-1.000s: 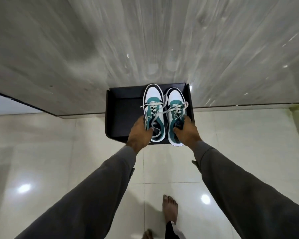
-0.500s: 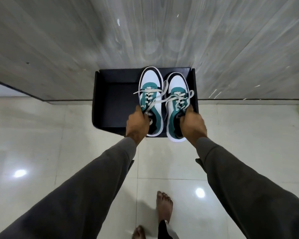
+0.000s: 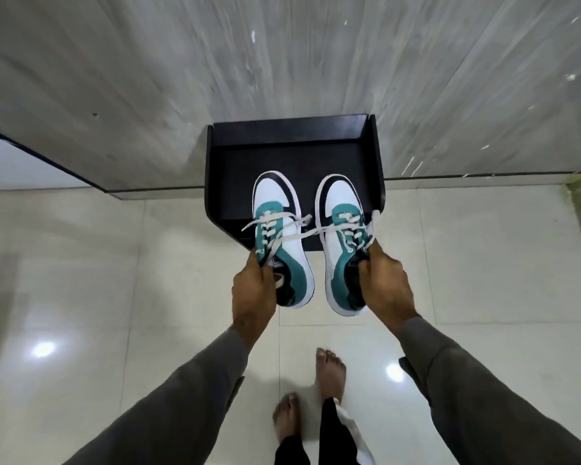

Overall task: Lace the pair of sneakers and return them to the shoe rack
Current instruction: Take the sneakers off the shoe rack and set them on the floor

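Two white, teal and black sneakers hang in the air in front of a black shoe rack (image 3: 378, 169) that stands against the wall. My left hand (image 3: 254, 290) grips the left sneaker (image 3: 282, 239) at its collar. My right hand (image 3: 384, 285) grips the right sneaker (image 3: 344, 243) the same way. White laces (image 3: 302, 231) run through the eyelets and trail loosely between the two shoes. Both toes point toward the rack, and the heels are held out over the floor tiles.
A grey wood-grain wall (image 3: 282, 55) rises behind the rack. Glossy cream tiles (image 3: 114, 263) cover the floor. My bare feet (image 3: 329, 370) stand just below the hands. The rack's top shelf holds nothing.
Both sneakers have come off the rack shelf toward me and now hang higher and nearer, held in my hands. They have spread slightly apart.
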